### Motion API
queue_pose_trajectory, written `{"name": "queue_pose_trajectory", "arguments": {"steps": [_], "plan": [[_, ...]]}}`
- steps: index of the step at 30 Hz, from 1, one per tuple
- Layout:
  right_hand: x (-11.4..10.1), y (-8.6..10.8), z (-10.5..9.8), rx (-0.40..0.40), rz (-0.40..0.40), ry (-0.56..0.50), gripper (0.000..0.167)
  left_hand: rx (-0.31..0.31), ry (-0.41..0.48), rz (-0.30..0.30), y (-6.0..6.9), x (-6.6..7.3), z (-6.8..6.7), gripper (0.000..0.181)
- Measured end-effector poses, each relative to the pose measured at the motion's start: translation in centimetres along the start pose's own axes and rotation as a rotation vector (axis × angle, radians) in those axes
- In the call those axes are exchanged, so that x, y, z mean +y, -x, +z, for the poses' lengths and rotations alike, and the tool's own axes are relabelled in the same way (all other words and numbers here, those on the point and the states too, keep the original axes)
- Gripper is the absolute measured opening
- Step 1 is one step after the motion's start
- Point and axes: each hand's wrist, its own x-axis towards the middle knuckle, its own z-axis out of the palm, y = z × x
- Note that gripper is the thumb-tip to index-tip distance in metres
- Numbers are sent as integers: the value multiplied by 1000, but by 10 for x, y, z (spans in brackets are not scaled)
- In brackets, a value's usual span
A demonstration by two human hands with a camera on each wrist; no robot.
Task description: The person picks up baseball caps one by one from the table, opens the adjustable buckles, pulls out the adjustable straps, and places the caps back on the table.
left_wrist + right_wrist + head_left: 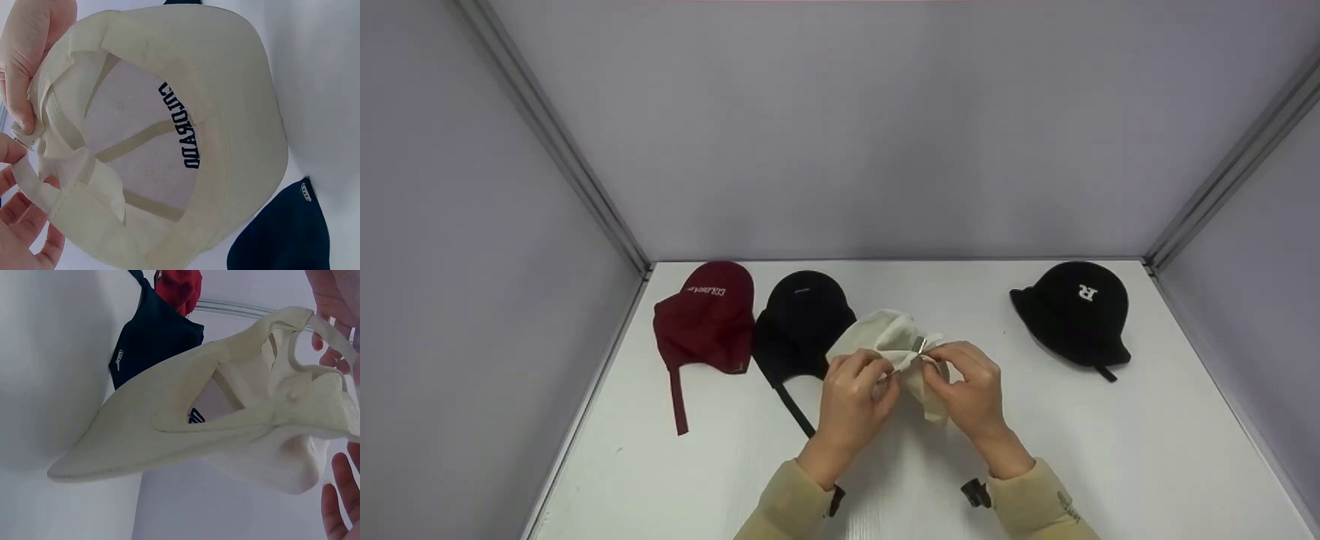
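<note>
A cream cap (877,326) is held up off the table between both hands. My left hand (851,394) pinches its back strap (35,181) with thumb and curled fingers. On the other side, my right hand (971,386) pinches the strap end beside a small metal buckle (919,345). The left wrist view looks into the cap, where dark lettering (181,126) shows on the inside. Its brim (107,444) points toward the lower left in the right wrist view. Fingers partly hide the strap and buckle.
To the left lie a dark red cap (709,322) and a black cap (802,319), each with a loose strap. A black hat (1076,311) with a white letter sits at the right. Grey panels (885,135) enclose the white table (697,480).
</note>
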Motion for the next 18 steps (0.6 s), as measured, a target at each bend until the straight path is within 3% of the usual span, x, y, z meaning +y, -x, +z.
{"name": "queue_pose_trajectory", "arguments": {"steps": [8,18], "plan": [[-17,-14,-5,65,54,26,22,-16,38,-8,5,-3,-4,14],[-27,-16,-5,63,121,21,19,-41,56,-10,13,-6,-7,14]]}}
